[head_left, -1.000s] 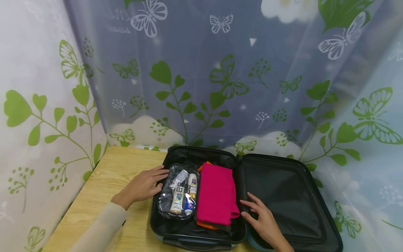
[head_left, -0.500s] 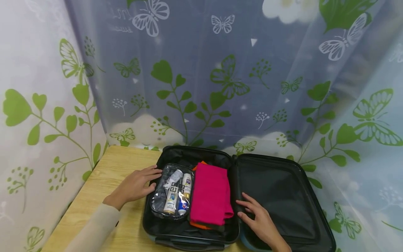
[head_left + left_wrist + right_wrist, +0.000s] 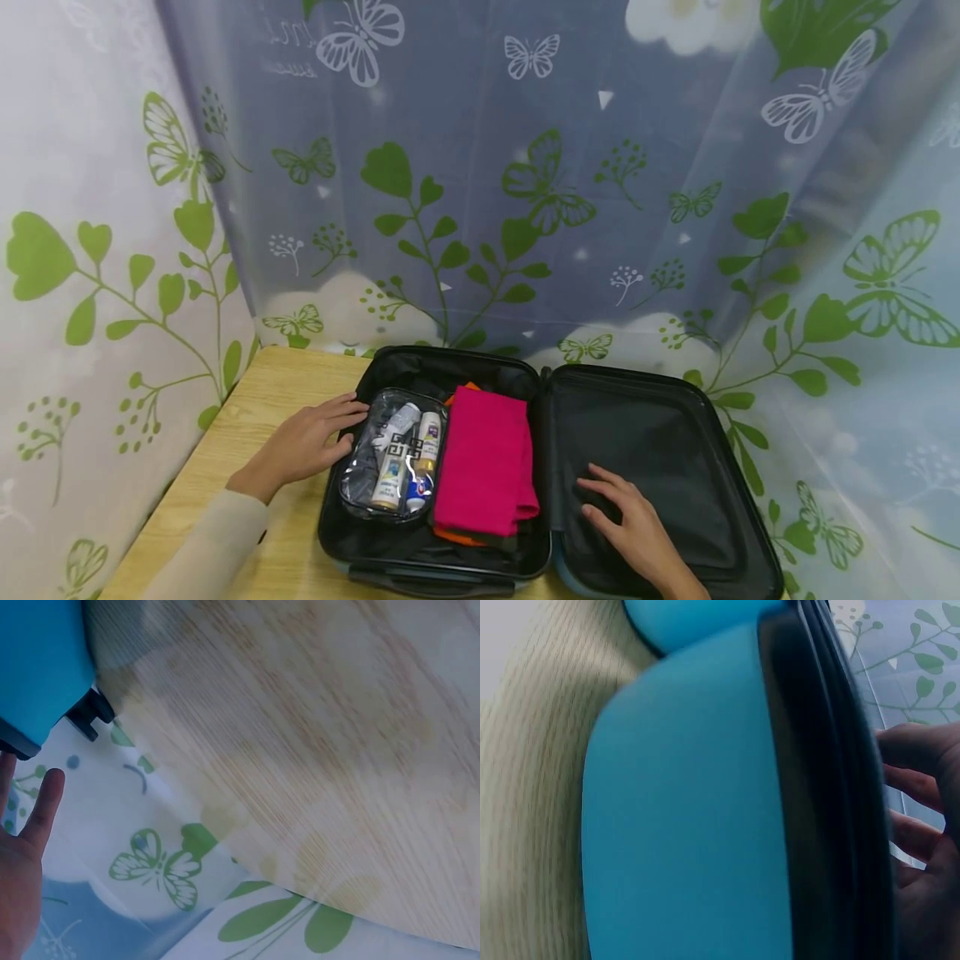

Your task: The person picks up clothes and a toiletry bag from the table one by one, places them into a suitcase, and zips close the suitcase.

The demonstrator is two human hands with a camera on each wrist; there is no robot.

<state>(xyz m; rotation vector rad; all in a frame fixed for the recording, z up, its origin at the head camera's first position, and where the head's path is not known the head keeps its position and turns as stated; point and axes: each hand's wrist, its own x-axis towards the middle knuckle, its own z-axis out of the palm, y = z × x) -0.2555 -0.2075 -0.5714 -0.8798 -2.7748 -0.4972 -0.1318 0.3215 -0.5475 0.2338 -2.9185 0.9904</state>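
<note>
An open suitcase lies on the table, black-lined inside and blue outside (image 3: 690, 802). Its left half (image 3: 442, 570) holds a clear zip pouch (image 3: 358, 477) with bottles (image 3: 390, 479) and tubes in it. Beside the pouch lies folded pink cloth (image 3: 483, 458), with orange cloth (image 3: 459, 538) showing beneath. My left hand (image 3: 307, 440) touches the left rim with its fingertips, fingers extended. Over the right half (image 3: 652, 442) hovers my right hand (image 3: 633, 527), its fingers spread and slightly bent, holding nothing. In the right wrist view, that hand (image 3: 930, 817) appears past the black rim.
Wood-grain table (image 3: 300, 375) shows to the left of the suitcase. Patterned curtains (image 3: 465, 208) with leaves and butterflies enclose the back and both sides. A black carry handle (image 3: 431, 581) faces the front, and a black foot or wheel (image 3: 90, 714) sticks out from the shell.
The suitcase has slid left with its contents, my left hand moving along at its rim. My right hand has come away from the hinge side and now is over the right half.
</note>
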